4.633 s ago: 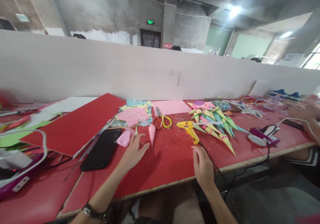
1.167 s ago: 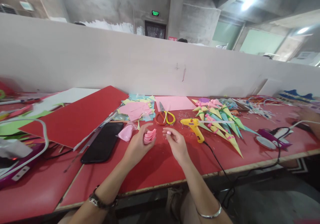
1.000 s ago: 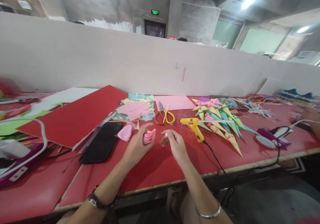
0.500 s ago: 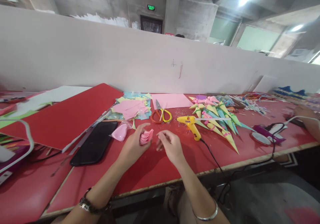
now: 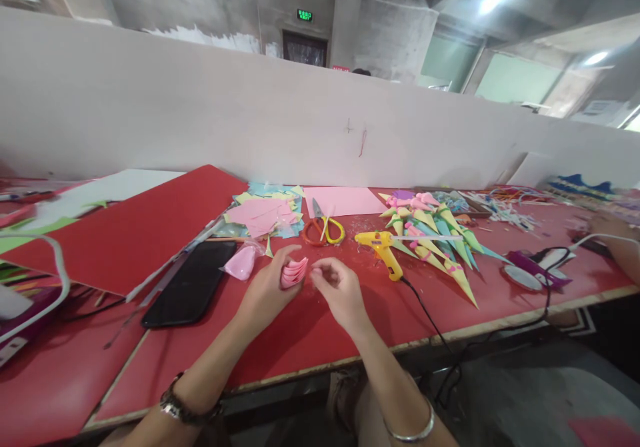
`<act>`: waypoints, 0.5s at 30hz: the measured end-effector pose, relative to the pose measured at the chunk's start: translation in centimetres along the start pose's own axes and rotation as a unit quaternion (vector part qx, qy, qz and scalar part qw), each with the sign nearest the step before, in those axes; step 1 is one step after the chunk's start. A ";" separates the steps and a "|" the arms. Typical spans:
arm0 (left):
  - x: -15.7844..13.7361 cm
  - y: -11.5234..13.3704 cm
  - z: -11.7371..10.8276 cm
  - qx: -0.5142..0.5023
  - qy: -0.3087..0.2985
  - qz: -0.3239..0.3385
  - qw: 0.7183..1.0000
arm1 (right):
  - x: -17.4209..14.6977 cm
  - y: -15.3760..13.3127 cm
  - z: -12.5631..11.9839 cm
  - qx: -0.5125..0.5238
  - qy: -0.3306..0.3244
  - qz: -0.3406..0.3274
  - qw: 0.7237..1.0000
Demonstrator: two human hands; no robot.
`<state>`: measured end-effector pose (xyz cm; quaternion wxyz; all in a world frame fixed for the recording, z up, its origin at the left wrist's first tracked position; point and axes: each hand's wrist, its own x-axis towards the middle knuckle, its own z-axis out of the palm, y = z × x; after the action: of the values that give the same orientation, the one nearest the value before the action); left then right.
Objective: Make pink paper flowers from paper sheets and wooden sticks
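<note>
My left hand [image 5: 273,287] is closed around a pink layered piece [image 5: 294,273] with curved, petal-like folds; its exact kind is unclear. Just to the right, my right hand [image 5: 340,290] has its thumb and fingers pinched together near the piece, apart from it. Whatever the pinch may hold is too small to make out. A pink lump in clear plastic wrap [image 5: 243,262] lies left of my left hand. Beyond both hands rest scissors [image 5: 324,230] with red and yellow handles. A yellow glue gun [image 5: 383,250] lies on its side to the right.
Several paper cones [image 5: 440,230] in yellow, green and blue are heaped behind the glue gun. A black phone [image 5: 193,286] and a large red sheet [image 5: 135,234] lie left. Cut paper pieces [image 5: 263,214] are piled behind. Another person's hand [image 5: 613,227] is at far right.
My right hand has shifted slightly and its thumb and fingers have drawn closer together near the pink piece. My left hand keeps the same hold.
</note>
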<state>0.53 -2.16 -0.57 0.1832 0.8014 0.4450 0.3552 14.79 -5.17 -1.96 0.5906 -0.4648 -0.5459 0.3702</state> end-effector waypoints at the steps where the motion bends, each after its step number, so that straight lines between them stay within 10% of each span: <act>1: 0.0 0.0 0.0 0.001 -0.002 0.000 1.000 | 0.0 0.0 0.0 -0.009 0.007 -0.014 1.000; 15: -0.3 0.1 0.1 0.035 -0.023 -0.027 0.999 | -0.1 -0.2 -0.3 -0.009 0.039 -0.011 0.999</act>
<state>0.53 -2.50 -0.68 0.1746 0.8029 0.4744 0.3158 15.04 -5.38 -1.81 0.6113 -0.4778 -0.5311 0.3405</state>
